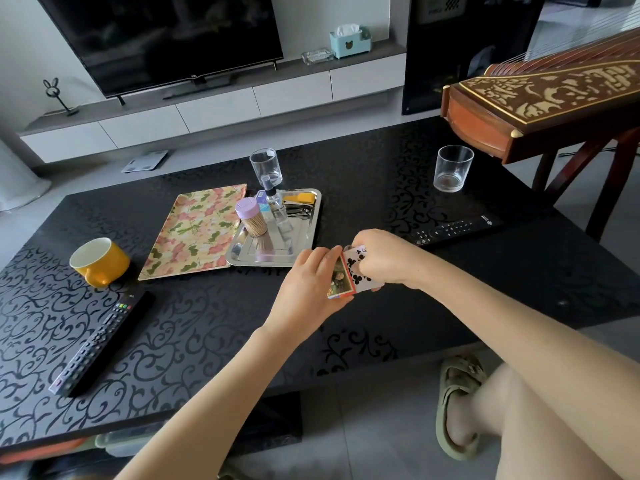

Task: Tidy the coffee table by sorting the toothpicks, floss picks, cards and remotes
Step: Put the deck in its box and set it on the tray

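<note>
Hands meet low over the glossy black scroll-patterned desk (207, 341), the left hand (310, 284) gripping a tilted red-edged card box (338, 284) so the right hand (384, 258), fingers curled round white club-marked playing cards (357, 268), can seemingly slide them in, while a long black remote (100, 341) lies far left and a second black remote (453, 230) far right, before a dark television (166, 39).

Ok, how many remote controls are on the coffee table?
2. A long black remote with coloured buttons lies at the near left, by the yellow mug. A second black remote lies right of centre, beyond the right hand. No others visible.
</note>
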Action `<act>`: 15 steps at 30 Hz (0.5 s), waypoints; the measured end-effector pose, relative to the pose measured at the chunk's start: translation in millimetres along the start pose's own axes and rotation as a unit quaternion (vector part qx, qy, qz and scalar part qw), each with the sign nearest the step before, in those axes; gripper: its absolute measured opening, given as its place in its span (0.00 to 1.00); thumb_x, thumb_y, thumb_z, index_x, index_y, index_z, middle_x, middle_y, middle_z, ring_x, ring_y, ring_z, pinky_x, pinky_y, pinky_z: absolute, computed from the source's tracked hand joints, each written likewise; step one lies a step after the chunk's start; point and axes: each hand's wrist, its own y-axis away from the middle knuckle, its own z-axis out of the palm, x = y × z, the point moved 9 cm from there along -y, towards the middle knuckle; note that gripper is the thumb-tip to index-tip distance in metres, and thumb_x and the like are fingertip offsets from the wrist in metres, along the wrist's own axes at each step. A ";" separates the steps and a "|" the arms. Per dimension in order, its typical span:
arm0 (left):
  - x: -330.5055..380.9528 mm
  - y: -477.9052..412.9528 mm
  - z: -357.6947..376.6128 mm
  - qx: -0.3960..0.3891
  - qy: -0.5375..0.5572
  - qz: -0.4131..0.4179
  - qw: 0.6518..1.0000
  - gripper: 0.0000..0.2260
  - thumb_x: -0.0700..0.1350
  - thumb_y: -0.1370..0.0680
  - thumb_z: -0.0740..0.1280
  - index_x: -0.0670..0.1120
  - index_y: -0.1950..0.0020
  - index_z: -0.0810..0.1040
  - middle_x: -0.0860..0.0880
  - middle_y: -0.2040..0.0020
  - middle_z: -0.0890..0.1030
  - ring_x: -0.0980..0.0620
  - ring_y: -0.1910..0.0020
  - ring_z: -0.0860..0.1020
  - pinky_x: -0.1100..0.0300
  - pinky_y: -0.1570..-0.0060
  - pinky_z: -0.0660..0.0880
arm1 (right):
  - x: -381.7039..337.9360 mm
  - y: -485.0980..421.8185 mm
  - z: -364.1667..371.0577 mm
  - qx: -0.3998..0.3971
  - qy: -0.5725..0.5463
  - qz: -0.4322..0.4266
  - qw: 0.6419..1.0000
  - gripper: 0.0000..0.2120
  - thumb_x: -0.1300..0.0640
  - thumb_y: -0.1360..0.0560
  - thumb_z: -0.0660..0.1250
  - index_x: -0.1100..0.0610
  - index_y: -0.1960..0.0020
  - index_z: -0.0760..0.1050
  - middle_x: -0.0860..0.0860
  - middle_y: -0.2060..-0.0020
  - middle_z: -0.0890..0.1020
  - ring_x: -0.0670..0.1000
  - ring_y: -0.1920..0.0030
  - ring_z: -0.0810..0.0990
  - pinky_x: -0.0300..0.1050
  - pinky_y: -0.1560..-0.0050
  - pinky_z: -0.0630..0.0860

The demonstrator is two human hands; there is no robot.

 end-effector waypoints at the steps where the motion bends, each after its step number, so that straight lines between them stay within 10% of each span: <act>1: -5.3 0.1 -0.8 0.003 0.019 -0.020 1.000 0.34 0.48 0.37 0.79 0.38 0.36 0.74 0.44 0.46 0.79 0.44 0.46 0.77 0.54 0.47 0.75 | 2.0 -0.4 -1.3 0.004 -0.044 -0.007 0.999 0.08 0.67 0.26 0.61 0.62 0.63 0.73 0.57 0.65 0.78 0.55 0.62 0.81 0.47 0.64 0.79; 6: -27.7 8.0 -1.7 0.020 0.071 -0.106 0.992 0.32 0.51 0.32 0.76 0.42 0.32 0.71 0.48 0.41 0.76 0.49 0.42 0.73 0.64 0.44 0.65 | 22.3 8.3 -18.4 0.086 -0.201 -0.006 0.976 0.08 0.61 0.24 0.66 0.65 0.56 0.81 0.56 0.61 0.84 0.52 0.60 0.84 0.44 0.60 0.82; 15: -41.2 23.5 12.1 0.078 0.208 -0.235 0.946 0.28 0.47 0.35 0.77 0.43 0.39 0.73 0.50 0.46 0.76 0.52 0.47 0.75 0.61 0.49 0.72 | -12.1 6.7 9.9 0.255 0.042 -0.057 0.964 0.06 0.57 0.26 0.67 0.56 0.59 0.82 0.50 0.57 0.76 0.51 0.55 0.76 0.42 0.62 0.71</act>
